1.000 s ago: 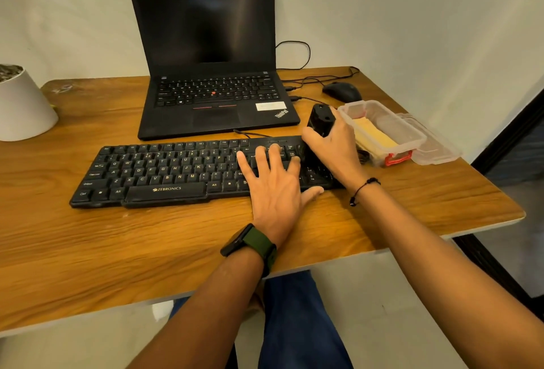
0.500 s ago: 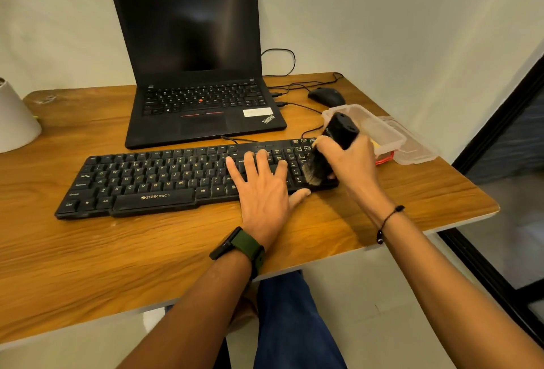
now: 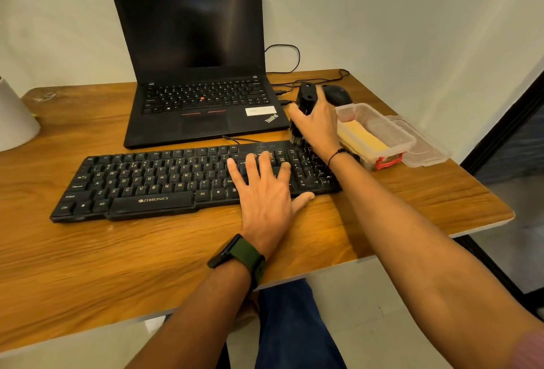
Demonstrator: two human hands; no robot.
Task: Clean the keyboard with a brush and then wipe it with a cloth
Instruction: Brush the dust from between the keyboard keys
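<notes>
A black keyboard [image 3: 153, 177] lies across the wooden desk [image 3: 117, 257]. My left hand [image 3: 265, 192] rests flat, fingers spread, on its right-centre keys. My right hand [image 3: 318, 127] grips a black brush [image 3: 304, 103] held upright, with its bristles touching the keyboard's top right corner by the number pad. A yellow cloth [image 3: 363, 140] lies folded inside a clear plastic box [image 3: 391, 130] just right of the keyboard.
An open black laptop [image 3: 194, 74] stands behind the keyboard. A black mouse [image 3: 338, 95] and cables sit at the back right. The box's clear lid [image 3: 426, 145] lies beside it near the desk's right edge. A white pot [image 3: 14, 121] stands at far left.
My right hand has carried the brush from the keyboard's lower right corner up to its top right corner. My left hand has stayed flat on the keys.
</notes>
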